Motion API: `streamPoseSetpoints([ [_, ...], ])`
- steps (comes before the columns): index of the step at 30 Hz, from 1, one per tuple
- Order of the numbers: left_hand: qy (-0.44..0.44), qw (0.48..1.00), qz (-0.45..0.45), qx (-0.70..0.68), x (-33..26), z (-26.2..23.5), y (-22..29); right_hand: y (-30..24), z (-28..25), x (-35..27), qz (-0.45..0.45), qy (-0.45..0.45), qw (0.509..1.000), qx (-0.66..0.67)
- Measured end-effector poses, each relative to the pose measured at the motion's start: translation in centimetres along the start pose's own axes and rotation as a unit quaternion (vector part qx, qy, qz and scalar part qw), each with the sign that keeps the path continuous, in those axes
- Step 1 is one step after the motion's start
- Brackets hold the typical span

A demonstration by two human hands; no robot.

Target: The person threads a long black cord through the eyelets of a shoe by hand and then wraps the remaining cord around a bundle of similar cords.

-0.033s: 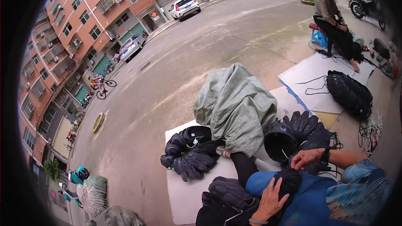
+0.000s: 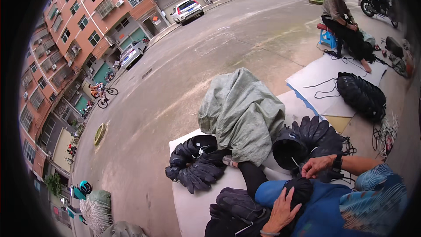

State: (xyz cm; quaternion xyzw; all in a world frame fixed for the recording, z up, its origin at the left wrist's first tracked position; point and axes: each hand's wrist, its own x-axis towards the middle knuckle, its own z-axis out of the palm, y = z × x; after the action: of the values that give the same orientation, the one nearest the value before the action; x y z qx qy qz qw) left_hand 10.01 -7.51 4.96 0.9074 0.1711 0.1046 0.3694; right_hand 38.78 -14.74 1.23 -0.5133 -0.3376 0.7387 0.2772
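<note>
On my lap, over blue cloth, lies a rounded black fabric piece (image 2: pixel 302 189); its exact kind is not clear. My left hand (image 2: pixel 283 210) rests on its near side with the fingers stretched out and slightly apart. At the far right edge of the piece, my right hand (image 2: pixel 318 166), with a dark band at the wrist, has thumb and fingers pinched together. What sits between those fingertips is too small to make out. Just beyond stands a fanned bundle of similar black pieces (image 2: pixel 322 136), its round opening facing me. More black pieces (image 2: pixel 239 204) lie left of my lap, with a white cord.
A curled black bundle (image 2: pixel 197 162) lies on a pale sheet (image 2: pixel 188 213) beside a grey-green woven sack (image 2: pixel 241 114). To the right are another black bundle (image 2: pixel 362 96) and loose strings (image 2: pixel 386 136). Another person (image 2: pixel 344 22) sits on a blue stool (image 2: pixel 326 37).
The whole view has shifted slightly, so everything sits a little further left. Both hands keep their places on the black piece.
</note>
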Motion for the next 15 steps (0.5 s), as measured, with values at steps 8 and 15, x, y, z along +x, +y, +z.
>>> streamPoseSetpoints([
  [8,-0.059,0.998,0.023,-0.023,0.4,1.4,-0.1,1.3,-0.1,-0.3,-0.039,-0.002,0.995,-0.09],
  [15,-0.02,1.0,-0.002,-0.007,-0.5,2.1,-0.3,1.8,0.6,0.2,-0.101,0.023,0.994,-0.028],
])
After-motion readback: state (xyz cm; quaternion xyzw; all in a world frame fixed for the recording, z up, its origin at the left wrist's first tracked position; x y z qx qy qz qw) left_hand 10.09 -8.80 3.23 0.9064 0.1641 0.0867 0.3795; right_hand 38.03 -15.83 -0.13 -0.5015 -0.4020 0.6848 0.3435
